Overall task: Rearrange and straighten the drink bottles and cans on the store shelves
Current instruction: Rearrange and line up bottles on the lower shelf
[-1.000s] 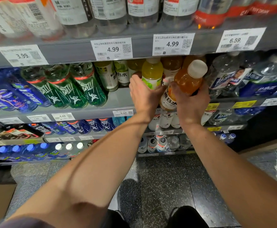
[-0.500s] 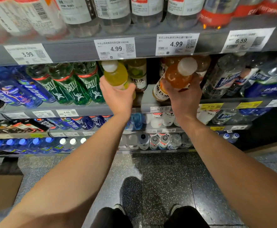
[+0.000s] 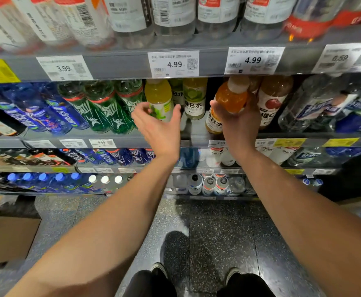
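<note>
Left hand (image 3: 160,127) spread wide just in front of the yellow bottle (image 3: 159,99), fingers (image 3: 140,108) straight and apart, gripping nothing; whether the fingertips touch the label cannot be told. Yellow bottle upright on the middle shelf (image 3: 119,139), right beside the green bottles (image 3: 104,108) and left of a lime-labelled bottle (image 3: 194,98). Right hand (image 3: 239,123) curled round the orange bottle (image 3: 231,99), holding it tilted with its white cap leaning right, at the shelf's front edge, touching or just beside a reddish bottle with an apple label (image 3: 271,103). Blue bottles (image 3: 36,112) at far left of the same shelf, clear bottles (image 3: 312,108) at far right. Price tags (image 3: 173,64) along the shelf edge above. Speckled dark floor (image 3: 218,232) below, a cardboard box (image 3: 8,239) at lower left.
</note>
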